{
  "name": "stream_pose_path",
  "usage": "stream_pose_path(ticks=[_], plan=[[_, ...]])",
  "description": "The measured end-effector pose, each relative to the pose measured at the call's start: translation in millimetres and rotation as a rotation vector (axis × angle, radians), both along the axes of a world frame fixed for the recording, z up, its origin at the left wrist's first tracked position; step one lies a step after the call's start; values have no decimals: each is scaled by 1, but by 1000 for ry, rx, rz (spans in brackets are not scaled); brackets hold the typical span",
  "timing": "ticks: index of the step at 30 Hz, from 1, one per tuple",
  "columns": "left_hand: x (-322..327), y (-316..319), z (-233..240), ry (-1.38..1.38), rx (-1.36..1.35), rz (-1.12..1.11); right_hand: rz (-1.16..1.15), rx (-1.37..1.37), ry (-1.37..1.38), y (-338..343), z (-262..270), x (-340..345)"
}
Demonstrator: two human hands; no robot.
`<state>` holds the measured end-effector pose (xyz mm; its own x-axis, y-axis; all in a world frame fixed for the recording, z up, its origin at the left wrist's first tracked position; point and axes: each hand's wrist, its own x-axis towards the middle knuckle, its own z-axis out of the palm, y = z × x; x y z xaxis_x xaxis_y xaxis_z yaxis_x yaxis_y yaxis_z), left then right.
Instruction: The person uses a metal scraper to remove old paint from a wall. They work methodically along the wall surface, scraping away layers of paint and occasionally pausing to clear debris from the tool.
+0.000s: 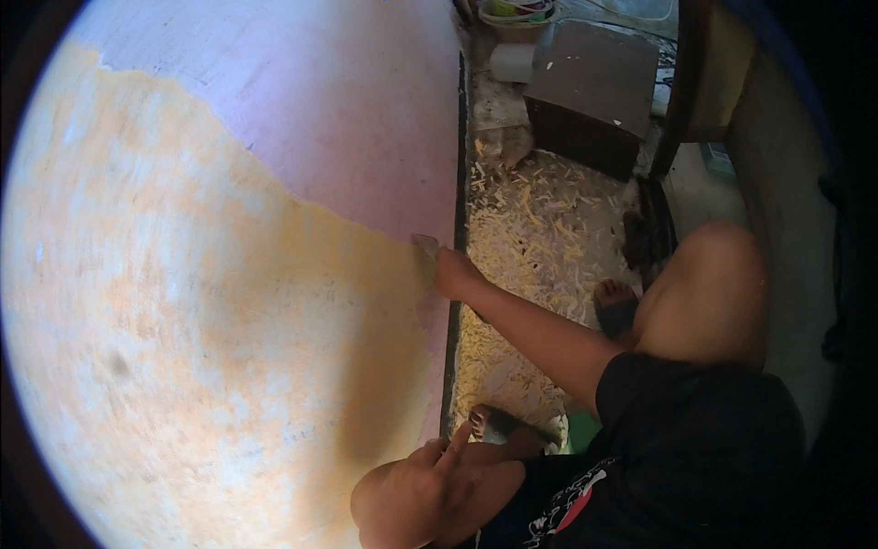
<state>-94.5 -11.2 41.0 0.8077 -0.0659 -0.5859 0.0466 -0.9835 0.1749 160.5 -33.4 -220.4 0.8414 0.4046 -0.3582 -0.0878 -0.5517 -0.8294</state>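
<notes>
My right hand (pixel 457 274) grips a flat scraper (pixel 426 243), its handle mostly hidden by the fingers. The blade is at the painted wall (pixel 274 329), near the wall's lower edge. There an uneven border divides the patchy yellow-orange paint (pixel 322 274) from a pink-lilac surface (pixel 363 158). My left hand (pixel 418 491) rests on my bent left knee with nothing visible in it. One of its fingers sticks out and the others are bent.
Yellow and pale paint flakes (pixel 514 240) litter the narrow floor beside a dark skirting strip (pixel 453 343). A dark brown box-like piece of furniture (pixel 593 75) stands farther along, beside a whitish cylinder (pixel 513 63). Something green (pixel 583 432) lies near my sandalled foot (pixel 490 422).
</notes>
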Motion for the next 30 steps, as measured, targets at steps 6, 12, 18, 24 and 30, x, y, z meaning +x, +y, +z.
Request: stream_pose_path(ticks=[6, 12, 18, 24, 30], plan=[[3, 2, 1, -15, -16, 4, 123, -20, 92, 2, 0, -36], [15, -2, 1, -47, -69, -61, 61, 1, 61, 8, -3, -38], [8, 5, -7, 42, 24, 28, 73, -43, 12, 13, 3, -32], [-4, 11, -11, -83, -165, -10, 149, -2, 51, 1, 16, -27], [-6, 2, -9, -113, -176, 8, 269, -3, -15, -13, 36, -27]])
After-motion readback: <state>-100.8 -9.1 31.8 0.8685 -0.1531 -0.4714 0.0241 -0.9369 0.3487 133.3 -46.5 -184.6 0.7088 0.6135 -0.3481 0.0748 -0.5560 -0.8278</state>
